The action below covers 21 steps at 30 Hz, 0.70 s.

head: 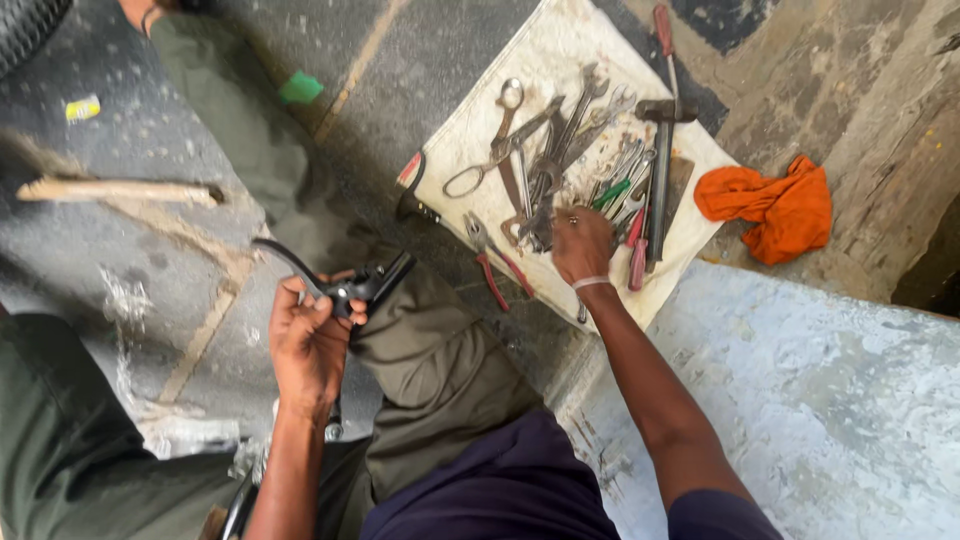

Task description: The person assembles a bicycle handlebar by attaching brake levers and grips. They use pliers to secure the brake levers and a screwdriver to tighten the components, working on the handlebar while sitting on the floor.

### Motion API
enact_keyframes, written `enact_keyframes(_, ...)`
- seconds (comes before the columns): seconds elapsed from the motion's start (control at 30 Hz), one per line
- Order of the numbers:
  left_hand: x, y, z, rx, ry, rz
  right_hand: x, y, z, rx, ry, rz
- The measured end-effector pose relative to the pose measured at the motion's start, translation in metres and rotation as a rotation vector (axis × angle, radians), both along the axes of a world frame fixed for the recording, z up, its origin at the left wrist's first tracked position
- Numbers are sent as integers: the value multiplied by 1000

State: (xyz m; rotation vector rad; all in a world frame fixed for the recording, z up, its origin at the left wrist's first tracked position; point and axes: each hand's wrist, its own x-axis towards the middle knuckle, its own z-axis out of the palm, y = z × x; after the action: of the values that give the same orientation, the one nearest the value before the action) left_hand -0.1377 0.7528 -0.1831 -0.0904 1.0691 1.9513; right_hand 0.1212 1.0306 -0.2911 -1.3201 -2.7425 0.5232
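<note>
My left hand grips a black brake lever assembly with a curved lever, held above my knee in olive trousers. My right hand reaches forward onto a dirty white cloth and rests among a pile of tools: several spanners, scissors, red-handled pliers, a hammer and screwdrivers. Its fingers are curled down over the tools; whether they grip one is hidden.
An orange rag lies right of the cloth. A wooden stick lies on the grey concrete floor at left, near a green scrap. A pale painted slab fills the lower right. Another person's olive-clad leg crosses the upper left.
</note>
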Motion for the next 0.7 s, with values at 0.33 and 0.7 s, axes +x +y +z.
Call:
enact_keyframes(0.33,-2,-4,4,55,7,5,-10,2,14,124,-190,20)
enact_keyframes(0.7,6,-18,37,77,-6,-8,-29,15,1,39,-39,450)
